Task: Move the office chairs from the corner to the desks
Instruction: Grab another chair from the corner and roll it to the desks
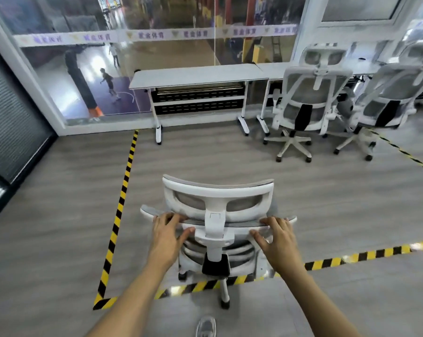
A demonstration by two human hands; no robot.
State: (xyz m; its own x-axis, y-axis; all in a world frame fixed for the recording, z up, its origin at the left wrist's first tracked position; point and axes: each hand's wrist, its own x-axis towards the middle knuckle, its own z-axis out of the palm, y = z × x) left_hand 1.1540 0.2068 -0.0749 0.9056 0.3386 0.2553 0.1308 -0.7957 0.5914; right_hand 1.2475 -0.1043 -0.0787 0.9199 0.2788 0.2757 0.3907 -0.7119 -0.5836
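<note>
A white office chair (217, 198) with grey mesh stands right in front of me, its back toward me, its base over the striped floor tape. My left hand (168, 235) grips the left side of the backrest's top edge. My right hand (277, 239) grips the right side of the same edge. Ahead stands a white desk (198, 75) against the glass wall, with no chair at it. A second chair (310, 100) and a third chair (390, 100) are tucked at the adjoining desk (276, 68) on the right.
Yellow-black tape (121, 203) marks a rectangle on the grey wood floor. A glass wall (157, 52) runs behind the desks and a dark partition (8, 122) stands at the left. My shoe (206, 326) shows at the bottom edge.
</note>
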